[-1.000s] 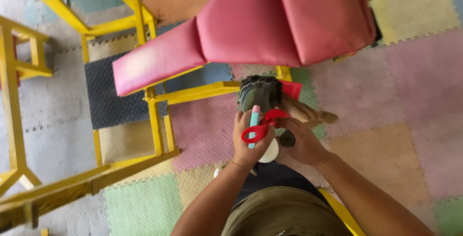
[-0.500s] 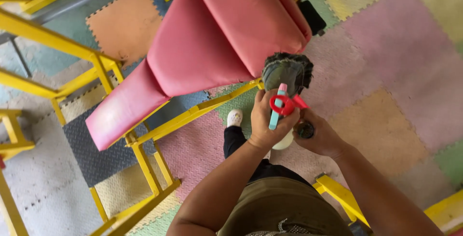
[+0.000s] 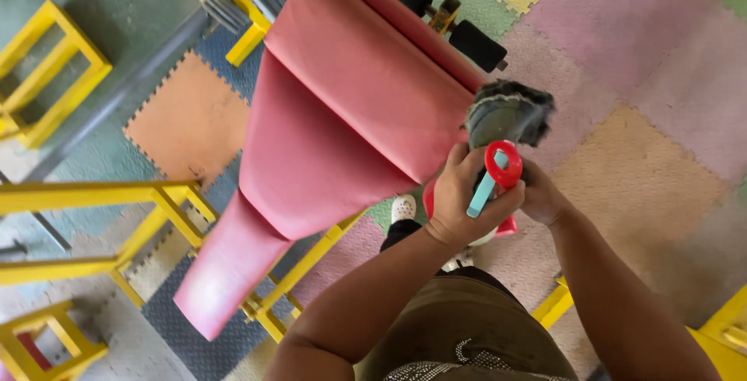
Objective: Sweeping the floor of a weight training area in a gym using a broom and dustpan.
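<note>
Beside the right edge of the pink padded bench (image 3: 350,108), the left hand (image 3: 463,198) is clamped on a teal-handled tool (image 3: 484,186) with a red ring handle (image 3: 503,165) — fingers wrapped round it. The right hand (image 3: 541,194) sits just beside, touching the base of a dark grey cloth bundle (image 3: 506,112); whether its grip is closed cannot be told. Both hover over the foam floor mats (image 3: 638,163), a white shoe (image 3: 403,208) below.

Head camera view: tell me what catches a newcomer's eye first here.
The big pink padded vinyl bench on its yellow metal frame fills the centre, slanting down to the left. Just right of it, the left hand grips a teal-handled tool with a red ring, the right hand close beside, a dark shaggy cloth above them. Pastel foam floor tiles spread around.
</note>
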